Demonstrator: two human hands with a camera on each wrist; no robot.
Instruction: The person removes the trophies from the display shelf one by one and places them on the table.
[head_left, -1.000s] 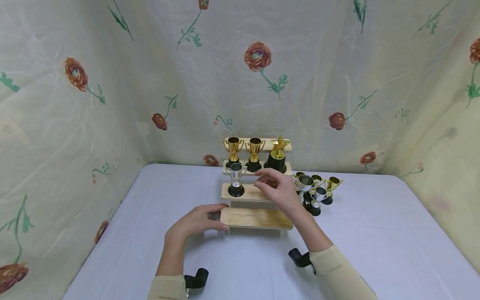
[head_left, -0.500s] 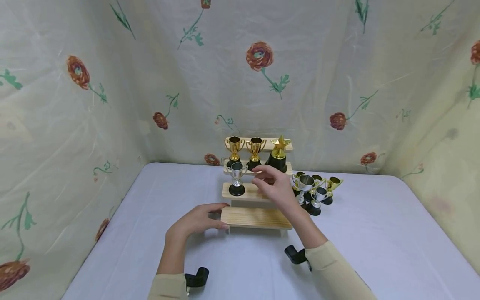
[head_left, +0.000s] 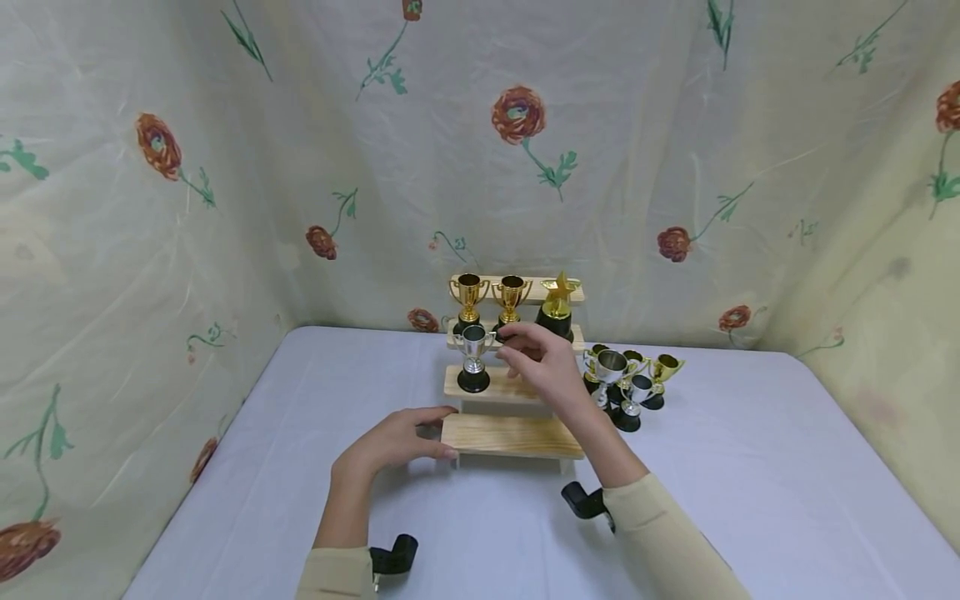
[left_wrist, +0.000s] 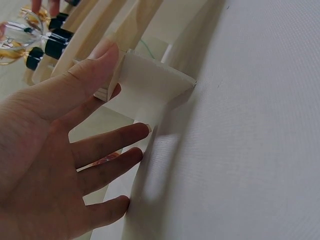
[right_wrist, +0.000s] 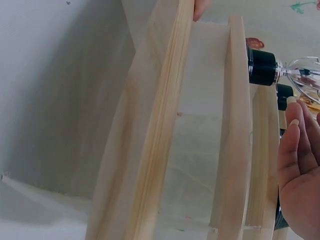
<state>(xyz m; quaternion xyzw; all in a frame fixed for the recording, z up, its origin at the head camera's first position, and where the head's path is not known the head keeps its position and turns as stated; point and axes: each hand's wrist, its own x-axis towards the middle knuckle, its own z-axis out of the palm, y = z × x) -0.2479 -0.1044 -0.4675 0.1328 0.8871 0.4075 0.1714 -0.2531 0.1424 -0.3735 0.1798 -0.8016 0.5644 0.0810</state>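
- The silver trophy point(head_left: 473, 360) stands upright on the second step up of the wooden stand point(head_left: 513, 437), just left of the right hand's fingertips; contact cannot be told.
- The right hand point(head_left: 546, 367) is partly open over that step, fingers bent, thumb and forefinger apart, with nothing visible in its grasp.
- The left hand point(head_left: 393, 439) pinches the near end of the bottom step between thumb and forefinger; its other fingers are spread.
- Beyond the right hand, on the third step, stand two gold cups point(head_left: 468, 292) and, rightmost, a star trophy point(head_left: 557, 307).
- Right of the right hand, silver and gold trophies point(head_left: 610, 367) cluster on the white-covered table point(head_left: 750, 467).
- A flowered curtain point(head_left: 600, 125) hangs behind, beyond both hands.
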